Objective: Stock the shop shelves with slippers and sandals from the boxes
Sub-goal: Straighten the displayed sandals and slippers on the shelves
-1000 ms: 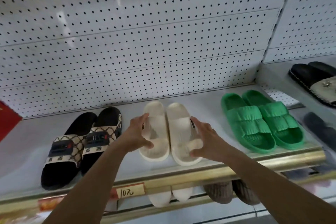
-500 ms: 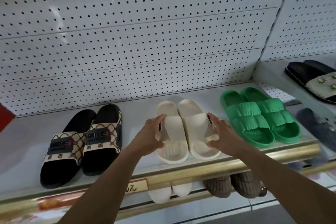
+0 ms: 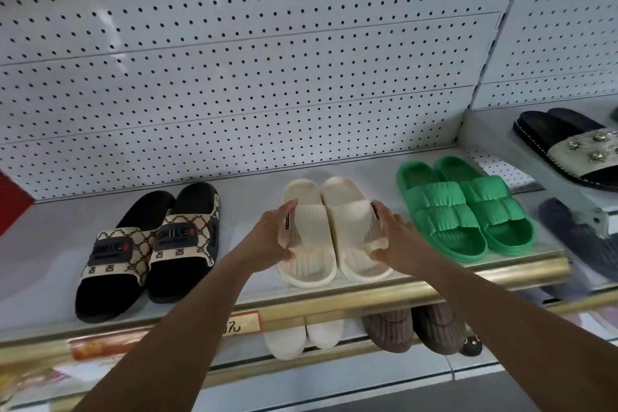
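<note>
Fingers (image 3: 284, 252) of the left hand (image 3: 267, 237) and right hand (image 3: 398, 241) are curling around the cream slippers (image 3: 334, 231) — ribbed, side by side, sitting on the shelf (image 3: 40, 254).

Perhaps seven slipper pairs (image 3: 334, 227)

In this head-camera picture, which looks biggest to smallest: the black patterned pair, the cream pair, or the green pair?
1. Black patterned pair, clearly the longest in the picture.
2. Green pair and cream pair look about alike. The left hand and right hand cover the cream pair's sides, so I will not rank them.
</note>
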